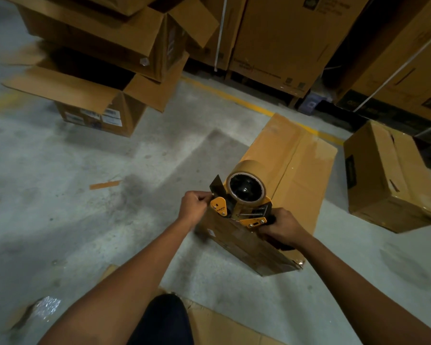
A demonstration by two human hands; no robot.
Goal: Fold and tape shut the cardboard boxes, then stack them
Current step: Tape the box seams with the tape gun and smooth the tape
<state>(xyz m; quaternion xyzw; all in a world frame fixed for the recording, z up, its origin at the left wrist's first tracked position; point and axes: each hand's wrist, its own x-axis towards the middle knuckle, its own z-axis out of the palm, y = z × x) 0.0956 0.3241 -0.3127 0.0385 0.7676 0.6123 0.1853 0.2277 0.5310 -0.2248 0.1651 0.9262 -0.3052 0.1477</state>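
In the head view, the right hand (281, 229) is gripping the black handle of the tape dispenser (219, 207), its fingers (268, 230) curling tightly round it. The left hand (193, 207) is meeting the dispenser's front end, with its fingers (202, 198) clenched and pinching there. They are possibly on the loose tape end, though the blur makes that hard to tell.

Between the two sets of fingers the tape roll (246, 186) is standing up (brown, its hollow core facing the camera). Directly beneath and beyond the fingers, the closed box (296, 175) is lying on the floor (110, 220), with glossy tape running along its top seam. To the right of the right fingers, well apart, a second closed box (383, 180) is sitting on the floor. Far beyond the left fingers, open boxes (92, 95) are sitting stacked with their flaps spread. Near the person's knee (164, 317), well short of the fingers, flattened cardboard (224, 324) is lying on the floor.
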